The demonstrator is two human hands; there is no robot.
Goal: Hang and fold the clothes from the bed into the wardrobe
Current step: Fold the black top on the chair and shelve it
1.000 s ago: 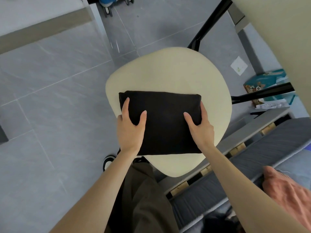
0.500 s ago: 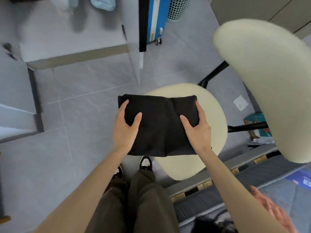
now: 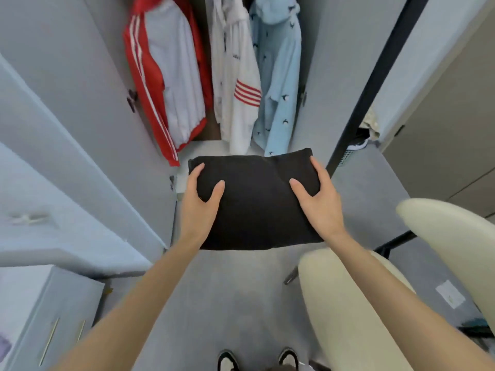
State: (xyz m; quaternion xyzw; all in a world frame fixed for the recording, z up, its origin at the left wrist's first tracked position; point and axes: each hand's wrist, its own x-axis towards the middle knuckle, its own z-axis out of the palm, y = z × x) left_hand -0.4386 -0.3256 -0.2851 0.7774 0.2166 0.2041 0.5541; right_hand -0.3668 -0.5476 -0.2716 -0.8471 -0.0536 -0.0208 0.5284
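Observation:
A folded black garment [image 3: 257, 202] is held in the air in front of the open wardrobe [image 3: 316, 76]. My left hand [image 3: 199, 202] grips its left side, thumb on top and fingers underneath. My right hand [image 3: 320, 199] grips its right side the same way. Inside the wardrobe hang a red and white jacket [image 3: 166, 84], a white shirt with red stripes [image 3: 235, 84] and a light blue patterned shirt [image 3: 276, 84]. The wardrobe floor just beyond the garment is mostly hidden by it.
A cream chair [image 3: 348, 303] stands at the lower right, its backrest [image 3: 455, 242] beside my right arm. An open wardrobe door [image 3: 67, 116] reaches out on the left. A white drawer unit [image 3: 40, 311] sits at the lower left. My shoes [image 3: 257, 357] stand on grey floor.
The black garment has been lifted off the chair seat and carried toward the wardrobe. My view has swung up from the chair and floor to the hanging clothes. Both hands keep their grip.

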